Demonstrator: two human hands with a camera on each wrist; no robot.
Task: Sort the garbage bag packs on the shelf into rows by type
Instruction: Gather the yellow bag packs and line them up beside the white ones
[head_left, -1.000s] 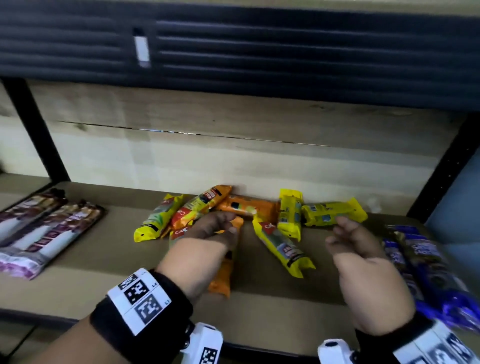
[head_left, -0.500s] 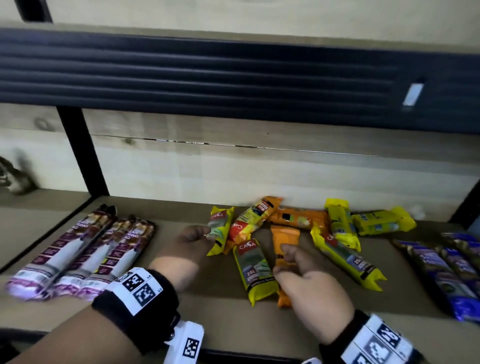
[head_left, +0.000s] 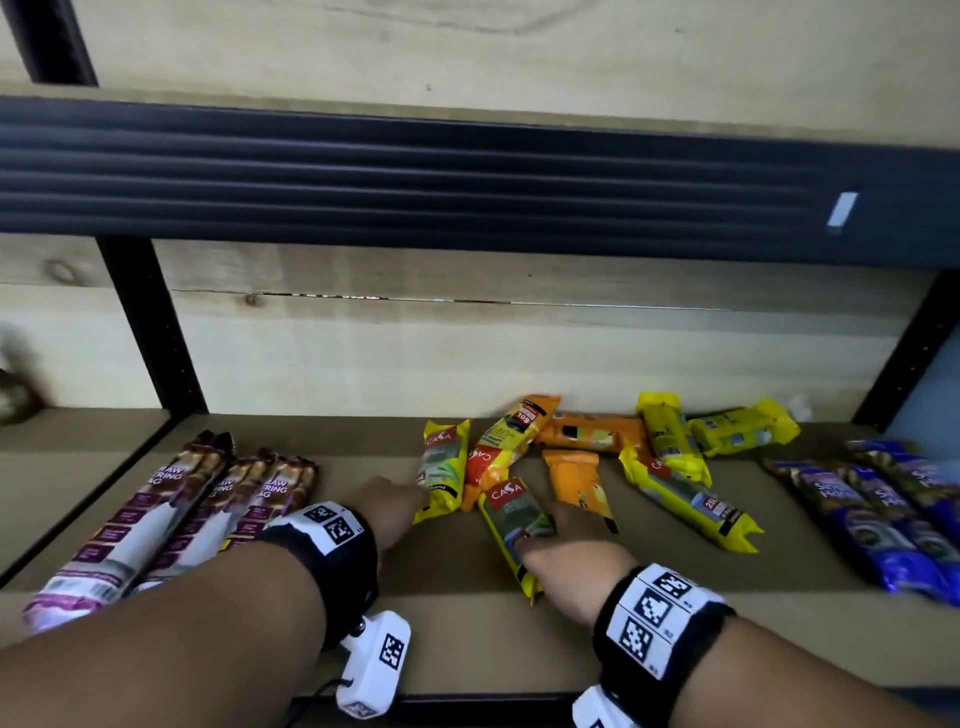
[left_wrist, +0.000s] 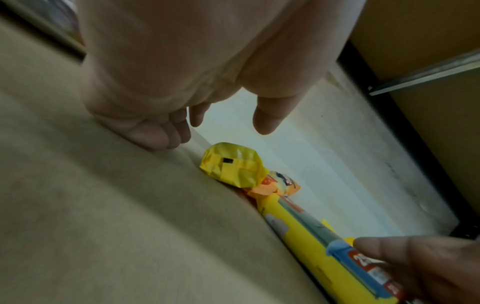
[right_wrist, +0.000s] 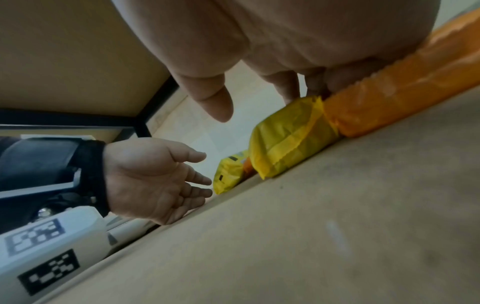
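A jumble of yellow and orange garbage bag packs lies mid-shelf. My left hand (head_left: 395, 506) (left_wrist: 221, 131) is open, its fingertips just short of the near end of the left yellow CASA pack (head_left: 441, 473) (left_wrist: 233, 166). My right hand (head_left: 556, 540) (right_wrist: 257, 102) lies flat, fingers resting on the front yellow CASA pack (head_left: 511, 525) (right_wrist: 291, 131), with the thumb held clear. The short orange pack (head_left: 576, 483) (right_wrist: 389, 98) lies right beside that hand. The left hand (right_wrist: 161, 179) shows palm-up and empty in the right wrist view.
A row of purple drawstring packs (head_left: 171, 514) lies at the left, and a row of blue packs (head_left: 883, 514) at the right. More yellow packs (head_left: 680, 499) and an orange pack (head_left: 587, 431) lie toward the back wall. Black uprights (head_left: 150, 332) frame the shelf.
My left hand has left the middle of the pile and gone to the left yellow pack's end. My right hand has swung in from the right onto the front yellow pack.
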